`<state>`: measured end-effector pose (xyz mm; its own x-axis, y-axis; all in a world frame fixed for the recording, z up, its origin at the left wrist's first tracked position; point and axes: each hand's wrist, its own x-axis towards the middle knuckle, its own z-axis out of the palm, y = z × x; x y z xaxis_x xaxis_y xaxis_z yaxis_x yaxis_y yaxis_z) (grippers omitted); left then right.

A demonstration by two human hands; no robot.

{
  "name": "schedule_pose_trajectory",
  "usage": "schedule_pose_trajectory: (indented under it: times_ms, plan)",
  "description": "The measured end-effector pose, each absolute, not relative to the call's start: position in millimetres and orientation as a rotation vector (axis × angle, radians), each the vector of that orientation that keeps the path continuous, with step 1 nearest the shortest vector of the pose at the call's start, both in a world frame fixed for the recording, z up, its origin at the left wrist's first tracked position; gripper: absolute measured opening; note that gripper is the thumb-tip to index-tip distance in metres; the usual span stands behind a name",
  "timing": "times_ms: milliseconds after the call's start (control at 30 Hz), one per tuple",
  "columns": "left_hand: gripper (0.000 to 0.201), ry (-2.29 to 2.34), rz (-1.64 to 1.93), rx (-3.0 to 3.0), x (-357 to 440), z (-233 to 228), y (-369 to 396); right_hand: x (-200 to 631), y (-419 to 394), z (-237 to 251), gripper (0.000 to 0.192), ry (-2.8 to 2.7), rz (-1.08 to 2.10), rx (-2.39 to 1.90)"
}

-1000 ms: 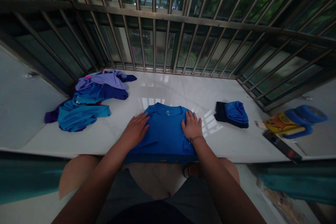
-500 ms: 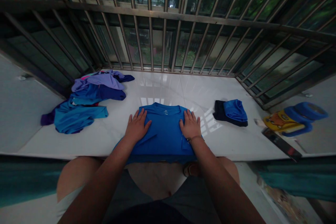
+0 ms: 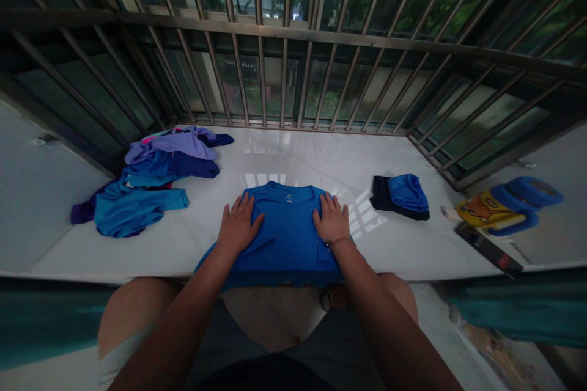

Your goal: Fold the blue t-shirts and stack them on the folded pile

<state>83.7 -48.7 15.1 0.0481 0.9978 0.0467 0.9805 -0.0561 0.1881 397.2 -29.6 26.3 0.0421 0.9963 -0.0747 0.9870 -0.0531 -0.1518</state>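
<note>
A blue T-shirt (image 3: 288, 232) lies spread on the white sill in front of me, its collar toward the window and its lower part hanging over the near edge. Its sides look folded inward, with a small light mark below the collar. My left hand (image 3: 239, 223) rests flat on the shirt's left side near the shoulder, fingers extended. On the opposite shoulder lies my right hand (image 3: 332, 219), also flat with its fingers stretched out, a thin bracelet at the wrist. Neither hand grips the cloth.
A heap of loose clothes (image 3: 151, 183) in blue and purple lies to the left. Folded garments (image 3: 403, 195), blue on black, sit to the right. Beyond them are a yellow and blue jug (image 3: 504, 204) and a dark flat box (image 3: 486, 247). Metal bars (image 3: 284, 30) close off the window.
The camera view has tilted very slightly. Both hands stay flat on the shirt, which keeps the same place and shape.
</note>
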Motion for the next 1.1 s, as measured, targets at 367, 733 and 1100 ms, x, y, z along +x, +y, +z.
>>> schedule_pose_trajectory:
  times_ms: [367,733,1100]
  plan:
    - [0.070,2.072,0.263,2.184,82.1,14.8,-48.0,396.3,-29.9,30.0,0.073,-2.133,0.259,-2.235]
    - [0.069,2.070,0.314,2.205,81.7,12.2,-49.4,396.9,-30.8,30.3,0.073,-2.108,0.280,-2.212]
    - [0.067,2.076,0.328,2.203,82.1,11.7,-49.7,398.0,-30.2,28.2,0.071,-2.113,0.273,-2.204]
